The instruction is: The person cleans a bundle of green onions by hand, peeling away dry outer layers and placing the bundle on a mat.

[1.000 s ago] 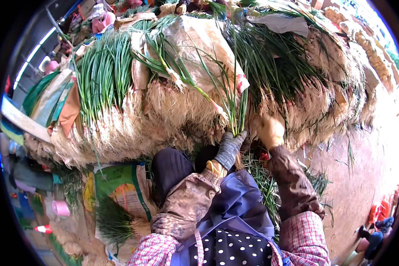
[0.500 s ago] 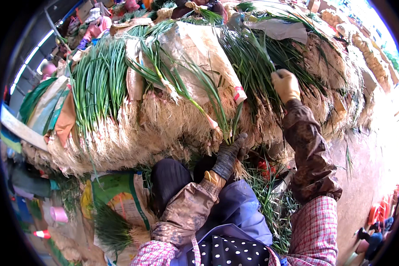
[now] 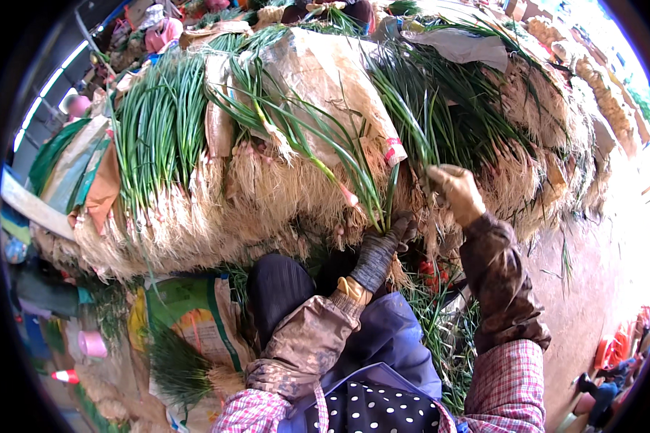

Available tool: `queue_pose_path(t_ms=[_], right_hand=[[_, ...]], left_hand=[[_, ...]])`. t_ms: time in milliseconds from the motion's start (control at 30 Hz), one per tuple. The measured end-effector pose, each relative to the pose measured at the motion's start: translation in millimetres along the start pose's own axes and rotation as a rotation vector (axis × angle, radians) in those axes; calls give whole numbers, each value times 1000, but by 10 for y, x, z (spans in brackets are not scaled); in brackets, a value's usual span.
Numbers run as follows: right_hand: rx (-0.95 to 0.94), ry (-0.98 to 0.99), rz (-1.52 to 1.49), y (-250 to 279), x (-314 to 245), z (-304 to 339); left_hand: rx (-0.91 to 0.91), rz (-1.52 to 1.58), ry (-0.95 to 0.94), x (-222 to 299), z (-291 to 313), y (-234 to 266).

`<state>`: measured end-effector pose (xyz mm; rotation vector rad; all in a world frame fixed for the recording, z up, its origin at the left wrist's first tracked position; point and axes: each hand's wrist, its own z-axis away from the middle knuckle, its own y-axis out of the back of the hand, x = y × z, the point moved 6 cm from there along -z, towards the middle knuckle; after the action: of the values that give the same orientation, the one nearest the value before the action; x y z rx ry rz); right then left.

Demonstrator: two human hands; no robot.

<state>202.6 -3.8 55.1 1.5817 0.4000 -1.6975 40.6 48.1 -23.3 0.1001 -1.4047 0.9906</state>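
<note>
My left hand (image 3: 383,252), in a dark grey glove with a yellowish cuff, is closed round the lower part of a few spring onions (image 3: 368,189) just above my knees. Their green leaves rise from the fist, and pale roots hang below it. Further right, my right hand (image 3: 458,193), in a cream glove, pinches another few spring onions (image 3: 416,130) at the front of the heap. Their leaves slant up and left. Behind both hands lies the large heap of spring onions (image 3: 162,119), its pale roots facing me.
A whitish woven sack (image 3: 314,79) covers the heap's middle. One loose spring onion (image 3: 328,173) lies across its front. At lower left, a bunch of thin greens (image 3: 177,364) rests on a printed sack (image 3: 184,307). Leaf scraps (image 3: 440,332) litter the ground by my right leg. Other people sit beyond.
My right hand has come down and slightly left, toward me, drawing spring onions from the heap. My left hand has shifted slightly right and still grips its few.
</note>
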Motion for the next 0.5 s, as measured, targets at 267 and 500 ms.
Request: queue_pose_path(t_ms=[267, 500], right_hand=[[50, -128, -247, -473, 599, 475], [152, -92, -415, -388, 825, 597]], left_hand=[[13, -29, -22, -72, 4, -22], [91, -96, 29, -9, 69, 79]])
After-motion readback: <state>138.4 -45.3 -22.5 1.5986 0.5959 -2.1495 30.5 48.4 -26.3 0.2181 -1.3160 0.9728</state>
